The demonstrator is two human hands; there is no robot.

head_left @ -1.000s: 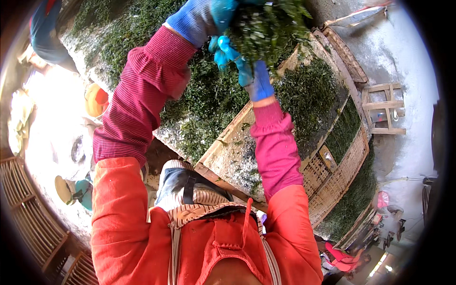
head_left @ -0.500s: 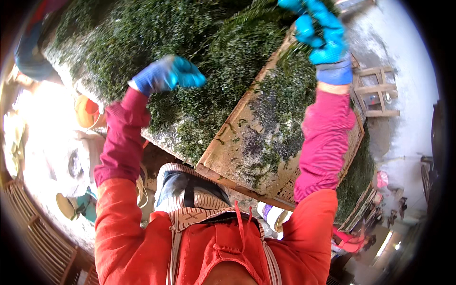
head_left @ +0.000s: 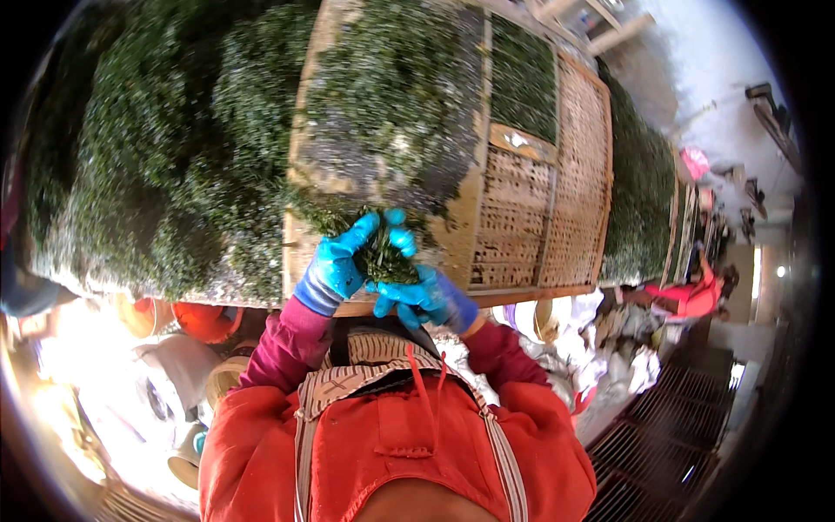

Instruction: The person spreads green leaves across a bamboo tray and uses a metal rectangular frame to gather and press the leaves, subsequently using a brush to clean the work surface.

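My left hand (head_left: pixel 330 271) and my right hand (head_left: pixel 424 297), both in blue gloves, meet low over the near edge of a pale wooden board (head_left: pixel 448 271). Between them is a clump of dark green leafy strands (head_left: pixel 380 254), perhaps seaweed. Left fingers and thumb close round the clump's left side, while the right hand grips it from below and the right. Loose strands of the clump touch the board. Farther up, a patch of the same greens (head_left: pixel 391 87) lies over a dark area of the board, slightly blurred.
A large heap of greens (head_left: pixel 165 165) spreads left of the board. To the right stand a woven lattice panel (head_left: pixel 576 174) and more greens (head_left: pixel 639 200). Orange buckets (head_left: pixel 207 320) sit below the table on the left. Another person in red (head_left: pixel 696 291) is far right.
My hands were wide apart, the left over the heap and the right raised far right; now they are together at the board's near edge round a clump. The view has turned.
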